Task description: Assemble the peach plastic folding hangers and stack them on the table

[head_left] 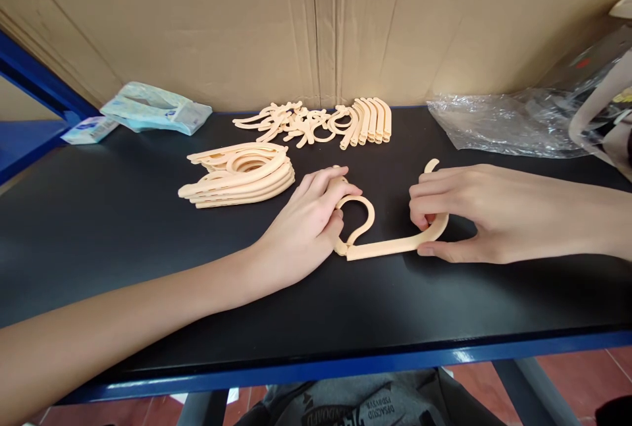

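Observation:
A cream plastic piece with a curved hook [368,215] lies on the black tabletop, its left part covered by my left hand [311,218], whose fingers are closed on it. Touching the hook's lower end is the left tip of a long curved cream arm piece [385,247]. My right hand [457,212] grips that arm piece near its bend, thumb below and fingers curled over it; its curved tip pokes out above the fingers. Left of my left hand sits a stack of folded cream hangers [241,179].
Loose cream hooks [281,120] and a row of curved arm pieces [370,122] lie at the back of the black table [395,314]. A tissue pack [155,110] is at the back left, clear plastic wrap [508,123] at the back right. Cardboard [222,24] stands behind.

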A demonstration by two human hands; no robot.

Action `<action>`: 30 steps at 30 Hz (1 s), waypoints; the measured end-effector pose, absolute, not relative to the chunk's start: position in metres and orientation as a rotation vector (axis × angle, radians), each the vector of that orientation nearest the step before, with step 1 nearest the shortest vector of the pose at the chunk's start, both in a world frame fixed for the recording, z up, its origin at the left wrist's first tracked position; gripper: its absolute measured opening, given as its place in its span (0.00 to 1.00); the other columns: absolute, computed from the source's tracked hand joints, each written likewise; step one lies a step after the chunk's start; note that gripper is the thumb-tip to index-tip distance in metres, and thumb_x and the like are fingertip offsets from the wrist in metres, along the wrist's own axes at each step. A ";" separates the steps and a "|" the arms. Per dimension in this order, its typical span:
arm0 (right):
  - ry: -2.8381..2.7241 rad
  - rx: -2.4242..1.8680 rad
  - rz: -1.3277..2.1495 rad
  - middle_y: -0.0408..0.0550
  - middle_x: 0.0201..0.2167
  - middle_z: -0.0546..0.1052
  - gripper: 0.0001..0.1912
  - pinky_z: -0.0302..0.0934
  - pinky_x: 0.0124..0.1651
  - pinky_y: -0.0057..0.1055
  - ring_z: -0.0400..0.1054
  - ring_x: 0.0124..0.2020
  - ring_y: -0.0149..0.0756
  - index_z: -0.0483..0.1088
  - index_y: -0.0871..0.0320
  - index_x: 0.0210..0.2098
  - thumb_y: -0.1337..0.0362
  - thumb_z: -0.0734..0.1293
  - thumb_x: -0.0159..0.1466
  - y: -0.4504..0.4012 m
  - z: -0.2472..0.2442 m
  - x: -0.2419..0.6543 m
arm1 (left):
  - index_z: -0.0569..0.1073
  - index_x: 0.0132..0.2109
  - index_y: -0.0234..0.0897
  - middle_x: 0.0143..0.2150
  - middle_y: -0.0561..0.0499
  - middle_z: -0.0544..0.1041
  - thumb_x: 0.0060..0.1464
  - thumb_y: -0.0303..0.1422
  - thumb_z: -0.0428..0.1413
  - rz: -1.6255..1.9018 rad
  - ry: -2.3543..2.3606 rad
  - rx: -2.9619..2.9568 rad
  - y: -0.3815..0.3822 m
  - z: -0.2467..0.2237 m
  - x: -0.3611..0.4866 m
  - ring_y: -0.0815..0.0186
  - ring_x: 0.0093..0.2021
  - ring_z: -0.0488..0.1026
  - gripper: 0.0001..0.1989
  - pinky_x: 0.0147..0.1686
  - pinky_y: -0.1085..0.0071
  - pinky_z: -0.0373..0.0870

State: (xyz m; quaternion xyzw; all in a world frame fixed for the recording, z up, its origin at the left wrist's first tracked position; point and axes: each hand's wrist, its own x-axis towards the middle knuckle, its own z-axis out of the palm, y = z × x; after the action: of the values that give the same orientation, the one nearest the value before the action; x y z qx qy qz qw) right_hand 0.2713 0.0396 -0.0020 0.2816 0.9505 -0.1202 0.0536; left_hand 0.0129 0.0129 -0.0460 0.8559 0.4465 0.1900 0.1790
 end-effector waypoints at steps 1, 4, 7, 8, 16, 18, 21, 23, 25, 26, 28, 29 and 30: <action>2.878 0.869 -0.358 0.42 0.28 0.69 0.17 0.51 0.34 0.33 0.63 0.31 0.35 0.62 0.55 0.28 0.50 0.61 0.67 0.040 -0.001 0.272 | 0.67 0.59 0.34 0.68 0.43 0.58 0.64 0.23 0.42 0.518 1.257 2.440 0.013 -0.046 0.013 0.61 0.70 0.51 0.20 0.68 0.56 0.54; 2.871 0.874 -0.328 0.42 0.28 0.69 0.18 0.51 0.34 0.33 0.63 0.30 0.35 0.62 0.55 0.28 0.49 0.62 0.67 0.041 0.000 0.272 | 0.62 0.66 0.39 0.72 0.44 0.50 0.68 0.30 0.42 0.397 1.175 2.561 0.011 -0.047 0.013 0.56 0.73 0.42 0.22 0.69 0.52 0.51; 2.919 0.863 -0.325 0.42 0.27 0.68 0.20 0.50 0.32 0.32 0.62 0.28 0.34 0.64 0.55 0.29 0.45 0.64 0.64 0.036 -0.004 0.267 | 0.58 0.68 0.42 0.73 0.47 0.51 0.70 0.35 0.39 0.273 1.068 2.694 0.010 -0.049 0.014 0.55 0.74 0.38 0.22 0.69 0.50 0.48; 2.962 0.851 -0.329 0.42 0.27 0.68 0.20 0.50 0.32 0.31 0.62 0.28 0.34 0.64 0.55 0.30 0.45 0.65 0.64 0.033 -0.007 0.264 | 0.59 0.68 0.40 0.72 0.46 0.53 0.71 0.35 0.38 0.264 1.061 2.717 0.010 -0.049 0.014 0.55 0.74 0.39 0.22 0.69 0.51 0.48; 3.281 0.848 -0.326 0.46 0.33 0.69 0.08 0.54 0.35 0.30 0.62 0.34 0.33 0.64 0.60 0.34 0.65 0.60 0.71 0.002 -0.036 0.233 | 0.62 0.65 0.35 0.70 0.44 0.57 0.71 0.38 0.38 0.315 1.124 2.710 0.009 -0.052 0.017 0.55 0.73 0.42 0.23 0.69 0.53 0.49; 3.255 0.926 -0.500 0.45 0.33 0.68 0.08 0.54 0.33 0.28 0.61 0.33 0.31 0.63 0.59 0.34 0.67 0.60 0.70 0.000 -0.037 0.230 | 0.63 0.65 0.37 0.70 0.45 0.57 0.71 0.38 0.39 0.298 1.145 2.693 0.009 -0.051 0.017 0.55 0.73 0.42 0.22 0.69 0.52 0.50; 3.204 1.020 -0.630 0.44 0.32 0.67 0.08 0.54 0.32 0.27 0.60 0.32 0.30 0.60 0.58 0.34 0.66 0.59 0.71 -0.001 -0.037 0.230 | 0.63 0.65 0.38 0.71 0.46 0.56 0.70 0.38 0.39 0.263 1.197 2.662 0.008 -0.049 0.018 0.55 0.73 0.41 0.22 0.69 0.52 0.50; 3.194 1.037 -0.646 0.43 0.32 0.66 0.09 0.54 0.32 0.28 0.59 0.32 0.31 0.59 0.58 0.33 0.65 0.59 0.71 -0.002 -0.037 0.230 | 0.62 0.65 0.39 0.71 0.46 0.56 0.70 0.39 0.39 0.246 1.228 2.641 0.007 -0.047 0.019 0.56 0.73 0.41 0.22 0.68 0.51 0.50; 3.189 1.031 -0.664 0.43 0.32 0.66 0.09 0.55 0.33 0.28 0.59 0.32 0.31 0.58 0.57 0.33 0.65 0.58 0.72 -0.003 -0.036 0.230 | 0.62 0.65 0.39 0.71 0.46 0.55 0.70 0.39 0.40 0.228 1.253 2.621 0.006 -0.045 0.020 0.57 0.73 0.41 0.22 0.68 0.51 0.50; 3.184 1.026 -0.670 0.43 0.32 0.66 0.09 0.55 0.34 0.28 0.58 0.32 0.31 0.58 0.57 0.33 0.65 0.58 0.72 -0.003 -0.036 0.230 | 0.62 0.65 0.39 0.71 0.46 0.55 0.70 0.39 0.40 0.219 1.263 2.615 0.005 -0.044 0.021 0.57 0.73 0.41 0.21 0.68 0.51 0.50; 3.176 1.019 -0.670 0.43 0.31 0.65 0.10 0.55 0.33 0.29 0.58 0.31 0.31 0.57 0.57 0.32 0.66 0.58 0.72 -0.003 -0.036 0.230 | 0.62 0.65 0.40 0.71 0.46 0.54 0.70 0.38 0.40 0.198 1.281 2.611 0.004 -0.043 0.022 0.58 0.73 0.40 0.21 0.68 0.51 0.50; 3.175 1.009 -0.664 0.43 0.31 0.65 0.10 0.54 0.33 0.29 0.58 0.31 0.31 0.56 0.57 0.32 0.66 0.58 0.72 -0.003 -0.036 0.230 | 0.62 0.65 0.40 0.71 0.45 0.54 0.70 0.38 0.39 0.187 1.295 2.610 0.003 -0.042 0.022 0.57 0.73 0.40 0.21 0.68 0.51 0.50; 3.179 0.994 -0.651 0.43 0.31 0.65 0.10 0.54 0.33 0.29 0.58 0.31 0.31 0.56 0.57 0.32 0.66 0.57 0.72 -0.002 -0.036 0.230 | 0.61 0.65 0.40 0.72 0.45 0.54 0.70 0.38 0.39 0.174 1.311 2.608 0.002 -0.041 0.023 0.57 0.74 0.39 0.21 0.68 0.50 0.49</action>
State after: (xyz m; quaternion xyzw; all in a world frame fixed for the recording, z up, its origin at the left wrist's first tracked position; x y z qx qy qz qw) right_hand 0.2297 -0.0024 -0.0364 0.2905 0.9293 -0.1904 -0.1256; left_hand 0.0230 0.0022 -0.0414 0.8866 0.4457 0.0591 0.1086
